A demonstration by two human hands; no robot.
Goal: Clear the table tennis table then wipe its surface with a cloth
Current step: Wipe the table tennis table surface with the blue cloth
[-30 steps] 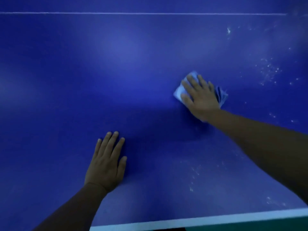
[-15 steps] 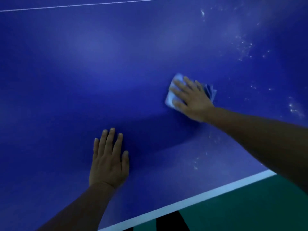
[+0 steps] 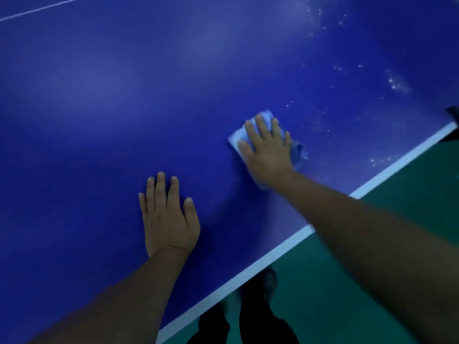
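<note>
The blue table tennis table [image 3: 124, 108] fills most of the view. My right hand [image 3: 267, 151] lies flat with straight fingers on a folded light blue cloth [image 3: 237, 137], pressing it onto the surface close to the table's white edge line. The hand covers most of the cloth; its corners stick out at the left and right. My left hand [image 3: 169, 217] rests flat on the bare blue surface, fingers spread, to the lower left of the cloth.
The white edge line [image 3: 273, 254] runs diagonally from lower left to right. White specks [image 3: 395, 81] dot the surface right of the cloth. Beyond the edge lies green floor [image 3: 347, 294], with my dark trousers and shoe [image 3: 269, 281] below.
My right hand has drawn the cloth back toward the near edge. The view has tilted, so the edge line and floor show more. My left hand stays planted.
</note>
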